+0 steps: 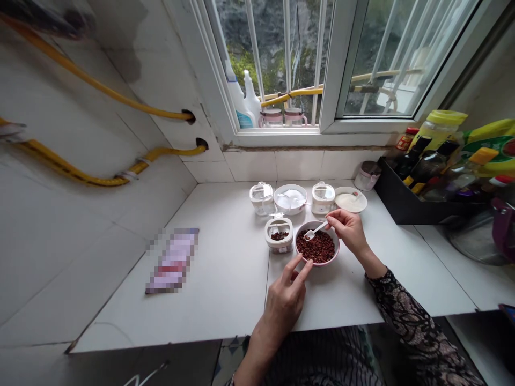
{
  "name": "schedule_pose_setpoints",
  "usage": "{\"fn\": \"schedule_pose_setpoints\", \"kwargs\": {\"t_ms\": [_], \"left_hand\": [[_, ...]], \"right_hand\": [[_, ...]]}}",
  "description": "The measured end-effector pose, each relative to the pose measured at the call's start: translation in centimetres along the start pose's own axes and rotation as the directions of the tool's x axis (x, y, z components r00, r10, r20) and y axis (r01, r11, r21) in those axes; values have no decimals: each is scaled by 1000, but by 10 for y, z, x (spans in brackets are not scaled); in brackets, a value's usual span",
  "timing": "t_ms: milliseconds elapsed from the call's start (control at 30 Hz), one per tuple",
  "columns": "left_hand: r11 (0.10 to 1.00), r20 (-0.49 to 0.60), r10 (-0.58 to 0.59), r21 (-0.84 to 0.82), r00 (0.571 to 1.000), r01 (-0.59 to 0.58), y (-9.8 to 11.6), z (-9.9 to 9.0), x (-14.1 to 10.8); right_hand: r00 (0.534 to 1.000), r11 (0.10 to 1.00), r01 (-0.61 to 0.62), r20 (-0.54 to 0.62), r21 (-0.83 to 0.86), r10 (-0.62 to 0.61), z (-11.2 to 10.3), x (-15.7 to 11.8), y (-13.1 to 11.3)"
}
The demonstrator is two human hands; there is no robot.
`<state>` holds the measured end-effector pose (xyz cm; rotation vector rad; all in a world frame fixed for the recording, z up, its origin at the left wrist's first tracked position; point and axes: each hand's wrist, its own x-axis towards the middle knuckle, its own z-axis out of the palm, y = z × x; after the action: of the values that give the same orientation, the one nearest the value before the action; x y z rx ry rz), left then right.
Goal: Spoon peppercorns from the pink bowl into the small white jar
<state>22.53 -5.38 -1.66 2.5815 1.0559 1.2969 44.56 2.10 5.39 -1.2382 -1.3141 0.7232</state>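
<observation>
A bowl with a pink rim stands on the counter, filled with dark red-brown peppercorn-like grains. Over it, my right hand pinches the handle of a small white spoon, whose scoop is at the grains. Two outstretched fingertips of my left hand rest on the near rim; its other fingers are partly hidden. Just left of the bowl sits a seasoning jar with a pale lid frame and similar grains inside. Behind are two more seasoning jars.
A bowl of white powder or crystals and a bowl of off-white granules stand behind. A blurred purple packet lies left. At right are a lidded jar and a black box of bottles. A barred window rises behind the counter.
</observation>
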Motion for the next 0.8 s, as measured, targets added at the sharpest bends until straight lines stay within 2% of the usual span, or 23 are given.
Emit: {"fn": "schedule_pose_setpoints", "kwargs": {"t_ms": [133, 233, 567, 800], "left_hand": [[1000, 1, 6, 3, 1000, -6, 0, 0, 0], [1000, 5, 6, 7, 1000, -6, 0, 1, 0], [1000, 11, -3, -16, 1000, 4, -2, 2, -2], [1000, -6, 5, -9, 1000, -6, -1, 1, -1]], "right_hand": [[990, 985, 140, -3, -105, -141, 1, -3, -3], [980, 965, 198, 8, -173, -200, 1, -5, -5], [959, 924, 275, 13, -265, -282, 2, -7, -4], [959, 921, 274, 13, -275, -282, 3, -8, -4]]}}
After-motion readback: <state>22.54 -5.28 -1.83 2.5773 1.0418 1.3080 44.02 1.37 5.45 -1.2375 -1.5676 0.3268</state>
